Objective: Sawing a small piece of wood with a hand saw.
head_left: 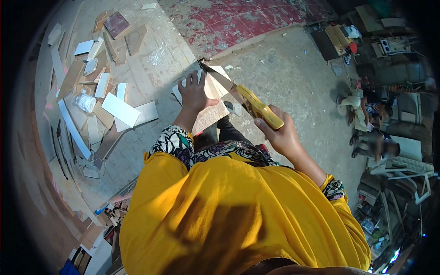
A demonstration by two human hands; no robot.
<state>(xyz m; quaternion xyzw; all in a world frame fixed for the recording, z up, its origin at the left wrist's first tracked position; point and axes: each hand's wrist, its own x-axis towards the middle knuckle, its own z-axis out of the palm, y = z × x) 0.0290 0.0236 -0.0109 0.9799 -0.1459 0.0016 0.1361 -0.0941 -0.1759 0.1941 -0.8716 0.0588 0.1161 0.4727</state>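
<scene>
My right hand [283, 134] is wrapped round the yellow handle of a handsaw [259, 107]. The saw's blade slants up and left across the far right side of a pale wooden board [208, 120], its tip near the board's far corner. My left hand [194, 94] rests on the board with its fingers spread and the thumb pointing right, just left of the blade. Part of the board is hidden under this hand. Whether the teeth are in a cut cannot be made out.
Offcuts of wood and white board [121, 110] lie scattered on the left, around a clear plastic bundle [85, 101]. A worn red tiled floor [247, 23] lies beyond. At the right are other people [373, 107], a white metal frame [419, 183] and dark boxes [332, 41].
</scene>
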